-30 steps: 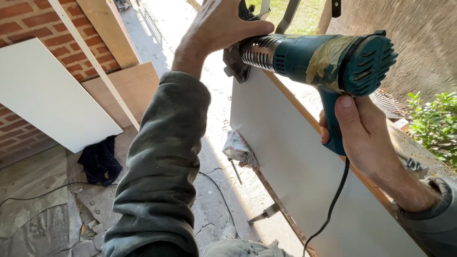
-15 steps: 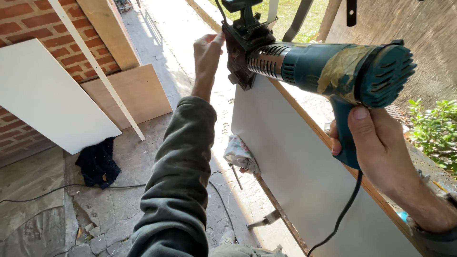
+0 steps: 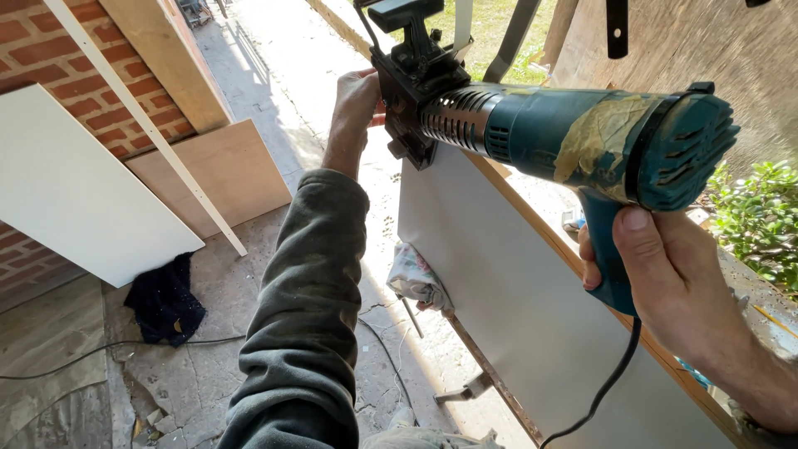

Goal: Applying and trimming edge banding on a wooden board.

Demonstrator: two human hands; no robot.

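Brick wall [image 3: 50,41] fills the far left, with a white panel [image 3: 75,187] and a brown board [image 3: 220,170] leaning against it and a thin white strip [image 3: 150,133] slanting across both. Below them, on the cracked concrete floor [image 3: 208,366], lies a dark cloth [image 3: 166,299] with a black cable [image 3: 91,349] running past it.

Up the middle runs a grey-green sleeve [image 3: 307,308], ending in the left hand [image 3: 356,104], whose fingers curl around the black metal attachment [image 3: 411,83] at the front of the tool; how tightly they close is hidden behind it. A crumpled rag [image 3: 416,278] lies on the floor just beside the lower edge of a large white sheet [image 3: 515,308] standing on edge.

Above that sheet's top edge sits the teal heat gun [image 3: 582,137], its perforated metal barrel pointing left into the attachment and its body patched with yellowish tape. The right hand [image 3: 673,283] is wrapped fully around the gun's handle, thumb pressed on the side, with the power cord [image 3: 607,391] hanging below the fist. Green shrubbery [image 3: 756,220] shows at the far right.
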